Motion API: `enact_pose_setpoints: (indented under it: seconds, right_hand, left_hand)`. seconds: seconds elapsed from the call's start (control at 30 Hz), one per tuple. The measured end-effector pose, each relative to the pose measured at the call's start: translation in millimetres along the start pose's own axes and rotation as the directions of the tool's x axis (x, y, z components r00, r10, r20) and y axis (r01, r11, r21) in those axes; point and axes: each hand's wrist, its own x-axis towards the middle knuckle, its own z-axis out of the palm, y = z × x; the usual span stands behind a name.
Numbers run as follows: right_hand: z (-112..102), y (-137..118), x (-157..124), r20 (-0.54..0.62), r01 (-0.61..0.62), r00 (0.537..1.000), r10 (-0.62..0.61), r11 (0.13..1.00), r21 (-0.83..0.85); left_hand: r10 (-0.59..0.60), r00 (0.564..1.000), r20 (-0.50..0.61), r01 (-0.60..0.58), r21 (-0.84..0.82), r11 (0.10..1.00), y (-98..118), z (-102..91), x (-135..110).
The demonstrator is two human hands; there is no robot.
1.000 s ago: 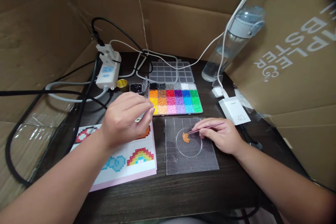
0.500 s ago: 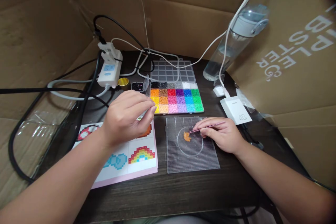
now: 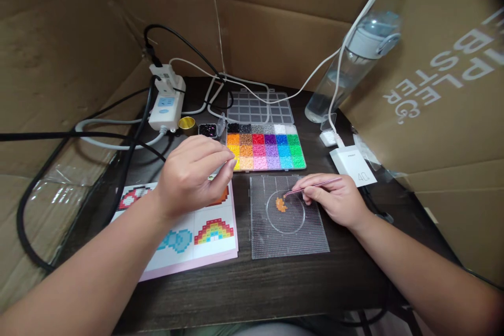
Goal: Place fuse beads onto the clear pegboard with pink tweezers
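Clear with a fine dotted grid: the pegboard (image 3: 275, 248). Solid orange for the bead cluster (image 3: 281, 205) on the pegboard, shiny pink for the tweezers (image 3: 317, 185) over it. Beyond the pegboard, a patchwork in the bead box (image 3: 271, 170): black, greys and white farthest, then orange, brown, red, purple, blue, green, with yellow, peach, pinks, lilac and lighter blues nearer. Left of the pegboard, pixel patterns on a white sheet (image 3: 214, 211): a red-yellow-blue rainbow (image 3: 205, 232), a teal shape (image 3: 181, 241). Dark brown wood grain for the table (image 3: 252, 294) around the pegboard.
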Motion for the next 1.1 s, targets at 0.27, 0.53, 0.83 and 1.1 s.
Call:
enact_pose_setpoints:
  seconds: [0.27, 0.53, 0.83, 1.1]
  right_hand:
    - [34.3, -23.9, 54.4, -0.165, 0.02, 0.986, -0.015, 0.999, 0.031]
    - [72.8, -25.1, 93.5, -0.26, 0.047, 0.961, -0.091, 0.985, -0.168]
    - [62.9, -24.9, 86.2, -0.234, -0.135, 0.956, 0.175, 0.974, 0.18]
    - [24.4, -17.7, 41.1, -0.12, -0.077, 0.989, 0.09, 0.991, 0.106]
  left_hand:
    - [-0.002, 1.0, 0.01, 0.002, 0.019, 1.0, 0.4, -5.2, -0.5]
    - [-0.012, 1.0, 0.004, 0.011, 0.022, 1.0, 2.9, -7.4, -0.8]
    - [-0.018, 1.0, 0.013, 0.018, 0.023, 1.0, 3.7, -7.0, 0.1]
    - [-0.019, 1.0, 0.01, 0.019, 0.025, 1.0, 0.8, -5.4, -0.7]
